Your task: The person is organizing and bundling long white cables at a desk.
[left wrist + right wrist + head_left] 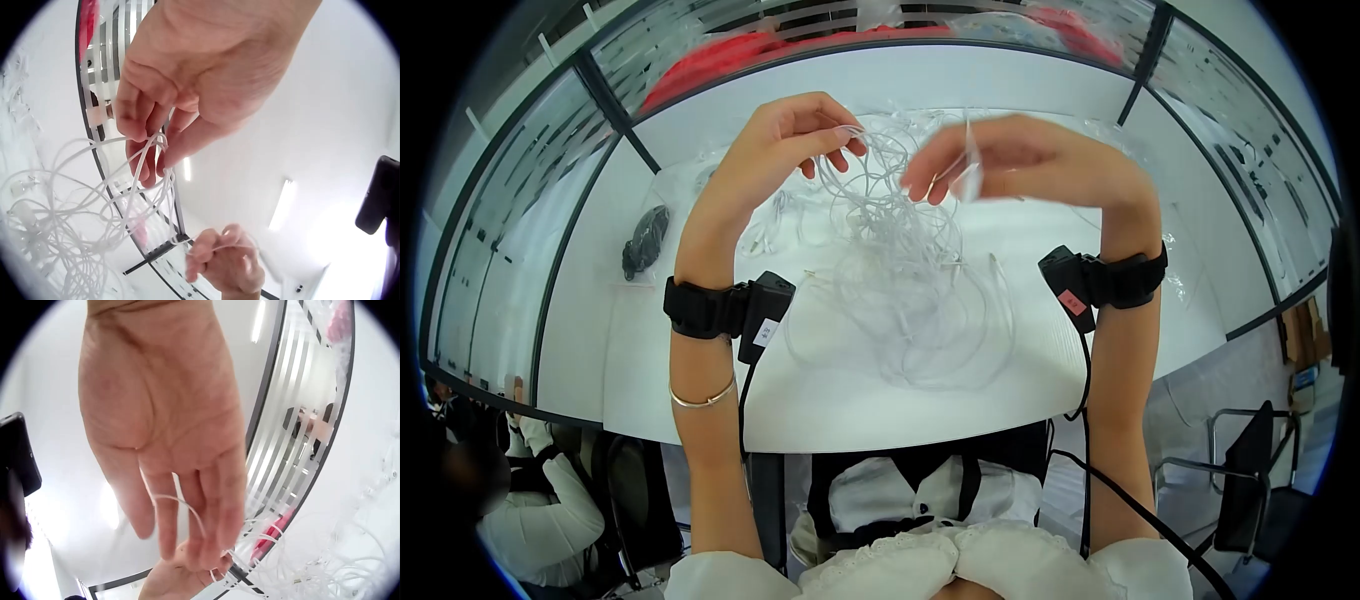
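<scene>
A tangled heap of thin white cables (890, 225) lies on the white table and rises toward both hands. My left hand (790, 140) pinches several strands (140, 165) between thumb and fingers at the top of the tangle. To its right is my right hand (1030, 160), blurred in the head view. In the right wrist view its fingers (228, 500) are nearly straight, with the thumb apart from them, and a single strand (178, 499) runs across them. A whitish blurred piece (971, 165) hangs beside this hand.
A dark bundle (645, 242) lies at the table's left. Low framed panels (580, 200) surround the far and side edges, with red material (720, 65) behind them. Another person (550, 510) sits at lower left; a black chair (1250, 470) stands at right.
</scene>
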`<state>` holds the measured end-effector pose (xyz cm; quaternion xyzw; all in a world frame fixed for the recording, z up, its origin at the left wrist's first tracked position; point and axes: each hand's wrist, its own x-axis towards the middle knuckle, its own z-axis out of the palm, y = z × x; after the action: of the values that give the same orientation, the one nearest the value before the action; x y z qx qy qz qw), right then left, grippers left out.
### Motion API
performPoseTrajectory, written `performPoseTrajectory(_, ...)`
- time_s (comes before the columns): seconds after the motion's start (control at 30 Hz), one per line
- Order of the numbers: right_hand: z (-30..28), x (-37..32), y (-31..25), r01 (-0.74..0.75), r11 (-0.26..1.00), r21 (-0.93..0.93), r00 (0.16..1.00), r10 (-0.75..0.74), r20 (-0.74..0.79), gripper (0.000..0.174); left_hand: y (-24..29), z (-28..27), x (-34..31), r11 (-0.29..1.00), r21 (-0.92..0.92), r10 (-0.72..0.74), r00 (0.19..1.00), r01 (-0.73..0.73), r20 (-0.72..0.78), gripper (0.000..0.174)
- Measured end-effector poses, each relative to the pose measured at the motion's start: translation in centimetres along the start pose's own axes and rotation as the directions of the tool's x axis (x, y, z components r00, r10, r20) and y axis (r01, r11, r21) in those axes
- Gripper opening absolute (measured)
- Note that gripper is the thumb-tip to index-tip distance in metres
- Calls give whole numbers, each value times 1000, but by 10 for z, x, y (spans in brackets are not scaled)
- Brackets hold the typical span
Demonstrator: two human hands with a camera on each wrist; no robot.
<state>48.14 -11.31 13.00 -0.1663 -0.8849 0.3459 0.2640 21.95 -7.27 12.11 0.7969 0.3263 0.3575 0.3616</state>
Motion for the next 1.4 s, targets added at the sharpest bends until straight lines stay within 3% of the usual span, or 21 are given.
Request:
performPoseTrajectory(0.03, -2, -2, -10, -164, 985, -53, 985, 166, 38, 14, 0, -1, 0, 1000, -5, -2, 1000, 2, 1, 15)
performPoseTrajectory(0.13, -15, -12, -5, -212, 977, -3, 977, 212, -24, 17, 1, -4, 1, 1000, -8, 4, 1000, -4, 15, 12)
performPoseTrajectory(0.17, -19, -16, -7, -237, 965, -116, 971, 233, -49, 21, 1, -5, 1, 1000, -7, 8, 1000, -8, 21, 11)
performPoseTrajectory(0.27, -27, -25, -10, -514, 849, -124, 844, 474, -249, 29, 2, -6, 1, 1000, -20, 18, 1000, -18, 19, 9)
performPoseTrajectory(0.3, -30, -28, -7, -549, 816, -180, 819, 482, -311, 36, 2, -6, 1, 999, -23, 24, 1000, -24, 12, 8)
performPoseTrajectory(0.4, -34, -25, 0, -592, 790, -158, 764, 489, -421, 34, 2, -4, 0, 999, -29, 27, 1000, -27, 14, 9)
performPoseTrajectory(0.47, -21, -11, 9, -452, 868, -207, 841, 336, -424, 32, 5, -3, 1, 999, -25, 23, 999, -22, 45, 9)
performPoseTrajectory(0.53, -4, 8, 25, -187, 913, -364, 916, 29, -399, 26, 8, 0, -1, 1000, -17, 18, 999, -17, 46, 10)
performPoseTrajectory(0.63, 12, 25, 24, -111, 947, -302, 956, 18, -294, 22, 10, 1, -2, 1000, 7, -8, 999, 8, 45, 11)
performPoseTrajectory(0.73, 12, 29, 27, -188, 935, -300, 946, 90, -313, 22, 11, 1, -3, 999, 37, -22, 998, 20, 53, 13)
performPoseTrajectory(0.77, 11, 29, 32, -158, 949, -272, 930, 50, -365, 20, 11, 1, -4, 999, 47, -21, 998, 18, 57, 14)
performPoseTrajectory(0.9, 7, 30, 27, -173, 985, -5, 810, 140, -570, 17, 6, -2, -3, 999, 51, -5, 999, 2, 51, 16)
performPoseTrajectory(1.03, 4, 32, 32, -73, 993, -88, 685, -14, -728, 18, 2, -8, -1, 992, 113, 57, 997, -62, 49, 15)
performPoseTrajectory(1.13, -2, 26, 39, -201, 960, -194, 648, -19, -762, 19, 8, -11, -4, 991, 123, 44, 998, -48, 37, 15)
performPoseTrajectory(1.23, 0, 23, 27, -308, 951, -21, 584, 172, -793, 25, 17, -18, -8, 993, 115, -3, 1000, 4, -12, 15)
performPoseTrajectory(1.37, -6, 15, 38, -138, 956, 261, 599, 290, -746, 39, 17, -24, -9, 993, 62, -93, 992, 99, -83, 14)
performPoseTrajectory(1.4, -9, 13, 40, -157, 942, 295, 598, 329, -731, 38, 14, -25, -9, 992, 52, -110, 991, 114, -82, 14)
